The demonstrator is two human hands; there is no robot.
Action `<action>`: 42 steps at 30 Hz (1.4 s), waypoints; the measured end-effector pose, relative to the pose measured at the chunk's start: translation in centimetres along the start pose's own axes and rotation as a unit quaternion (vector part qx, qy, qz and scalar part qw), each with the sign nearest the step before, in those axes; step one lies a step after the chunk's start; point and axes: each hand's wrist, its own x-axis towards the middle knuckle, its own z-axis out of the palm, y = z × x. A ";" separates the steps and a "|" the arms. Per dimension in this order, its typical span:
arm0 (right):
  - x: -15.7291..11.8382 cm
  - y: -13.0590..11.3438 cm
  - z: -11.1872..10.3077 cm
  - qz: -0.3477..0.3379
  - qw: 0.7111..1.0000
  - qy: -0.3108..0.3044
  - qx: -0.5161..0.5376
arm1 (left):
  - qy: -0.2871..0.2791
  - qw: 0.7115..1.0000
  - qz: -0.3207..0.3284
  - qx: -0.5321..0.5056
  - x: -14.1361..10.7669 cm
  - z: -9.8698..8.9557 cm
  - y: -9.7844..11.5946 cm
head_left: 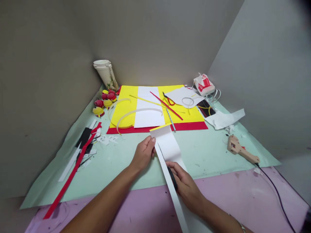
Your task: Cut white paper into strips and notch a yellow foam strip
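One white sheet (169, 145) is being pinched by the left hand (142, 154), maybe to stay still. The right hand (186, 183) is gripping black scissors (172, 178).

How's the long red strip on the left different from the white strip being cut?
The red strip is red, the white strip plain white. The red strip lies untouched; the left hand holds the white strip. The red strip is separate, but the white strip's far end joins the white sheet. Both are long and narrow.
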 end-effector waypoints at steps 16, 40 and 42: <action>-0.1 -0.6 0.1 -0.013 1.000 -0.007 -0.006 | -0.015 1.000 0.012 0.004 -0.1 0.1 0.0; -0.1 -0.2 -0.1 -0.008 1.000 -0.018 0.006 | 0.011 1.000 0.005 0.008 0.0 0.1 0.1; -0.1 0.1 0.0 -0.007 1.000 -0.017 0.012 | 0.008 1.000 0.008 0.010 0.0 0.1 0.1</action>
